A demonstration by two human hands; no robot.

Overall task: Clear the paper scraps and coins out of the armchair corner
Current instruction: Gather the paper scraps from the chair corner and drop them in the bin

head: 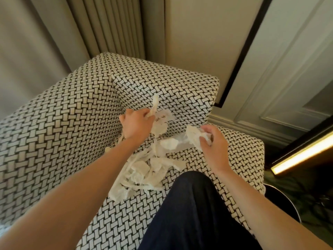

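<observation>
While the left hand (pixel 137 123) pinches one paper strip (pixel 154 103) at twelve o'clock, the right hand (pixel 212 139) grips a crumpled wad (pixel 193 135). Loose scraps (pixel 144 170) litter the armchair (pixel 59 123) seat at six o'clock.

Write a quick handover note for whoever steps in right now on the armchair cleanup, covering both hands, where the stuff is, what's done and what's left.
Left hand: closed on a paper scrap, lifted near the back corner of the armchair.
Right hand: closed on a crumpled wad of paper, above the seat.
Loose paper pile: spread across the seat from the corner toward the front, beside the person's dark-trousered knee. One printed sheet lies in the corner.
Coins: none visible; they may lie under the paper.
Done: two handfuls picked up.
Left: most of the pile, the printed sheet, then a check of the corner for coins.
</observation>
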